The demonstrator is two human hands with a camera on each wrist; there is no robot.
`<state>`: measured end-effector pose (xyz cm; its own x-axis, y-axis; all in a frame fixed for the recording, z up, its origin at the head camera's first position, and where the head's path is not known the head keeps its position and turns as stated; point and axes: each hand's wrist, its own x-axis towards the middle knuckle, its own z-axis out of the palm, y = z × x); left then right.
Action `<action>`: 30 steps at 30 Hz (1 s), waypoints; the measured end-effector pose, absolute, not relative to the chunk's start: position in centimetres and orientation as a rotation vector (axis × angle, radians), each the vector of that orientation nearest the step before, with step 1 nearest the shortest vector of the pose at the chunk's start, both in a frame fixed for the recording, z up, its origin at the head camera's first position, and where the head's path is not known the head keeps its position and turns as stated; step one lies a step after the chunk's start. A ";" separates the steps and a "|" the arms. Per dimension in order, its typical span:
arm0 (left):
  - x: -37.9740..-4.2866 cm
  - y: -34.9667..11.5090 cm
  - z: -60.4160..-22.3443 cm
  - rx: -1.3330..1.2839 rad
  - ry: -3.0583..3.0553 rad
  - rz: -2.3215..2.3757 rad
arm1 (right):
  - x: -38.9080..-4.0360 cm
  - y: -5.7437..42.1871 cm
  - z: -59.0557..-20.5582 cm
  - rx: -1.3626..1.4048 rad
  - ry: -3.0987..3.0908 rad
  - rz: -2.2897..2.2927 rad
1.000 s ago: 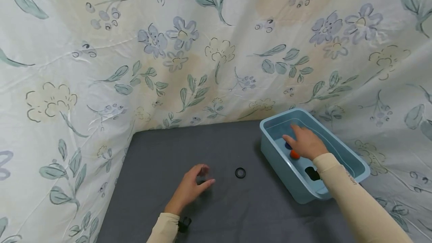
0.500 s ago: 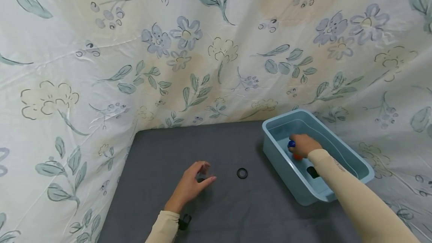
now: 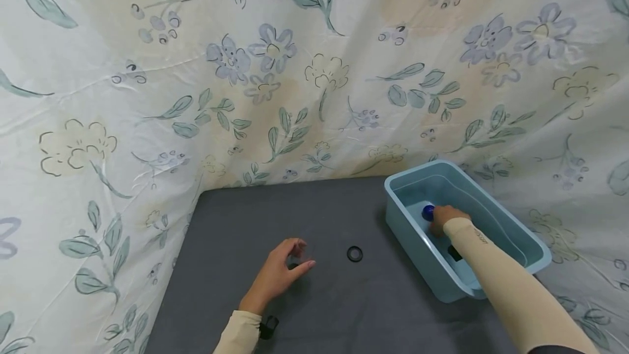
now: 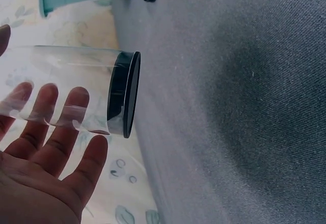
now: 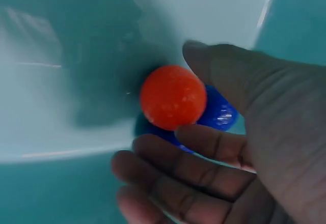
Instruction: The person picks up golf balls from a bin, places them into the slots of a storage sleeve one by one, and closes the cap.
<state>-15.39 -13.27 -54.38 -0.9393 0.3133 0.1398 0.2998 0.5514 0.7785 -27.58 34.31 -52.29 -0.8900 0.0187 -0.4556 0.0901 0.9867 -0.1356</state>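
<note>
My left hand (image 3: pixel 279 273) holds a clear cylindrical container (image 4: pixel 66 89) with a black end (image 4: pixel 124 94), its fingers curved along the transparent side. In the head view that container is barely visible. Inside the blue bin (image 3: pixel 410 253), my right hand (image 3: pixel 446 218) reaches down with thumb and fingers spread about an orange ball (image 5: pixel 173 98). Shiny blue surfaces (image 5: pixel 220 111) show behind the orange ball, partly covered by it; whether they are one ball or two I cannot tell. The head view shows a blue ball (image 3: pixel 428 212) at the right fingertips, while the orange ball is hidden there.
On the dark grey tabletop (image 3: pixel 314 209), a black ring (image 3: pixel 355 254) lies between the left hand and the bin. Some black object (image 3: pixel 454 253) sits in the bin under the right forearm. Floral fabric (image 3: pixel 314 70) hangs behind and beside the table.
My right hand has lowered inside the bin, from outstretched fingers above the balls to the orange ball, which it now covers in the head view. The left hand stays in place.
</note>
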 end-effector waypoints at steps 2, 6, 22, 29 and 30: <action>-15.4 -13.2 -54.3 0.544 2.752 1.390 | -27.8 34.5 -52.5 0.084 2.662 -0.204; -15.3 -13.2 -54.3 0.527 2.751 1.402 | -27.7 34.6 -53.0 0.063 2.712 -0.183; -15.3 -13.0 -54.1 0.523 2.724 1.390 | -27.1 34.1 -52.1 0.011 2.845 -0.212; -15.4 -12.8 -54.0 0.537 2.740 1.390 | -26.3 33.5 -48.1 0.001 2.856 -0.418; -15.4 -12.7 -54.0 0.538 2.740 1.387 | -26.2 33.5 -47.8 0.004 2.856 -0.449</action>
<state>-15.42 -12.73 -54.01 -0.9403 0.3136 0.1325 0.2925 0.5450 0.7857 -26.17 33.46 -47.78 -0.9689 -0.0359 -0.2450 0.0410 0.9525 -0.3019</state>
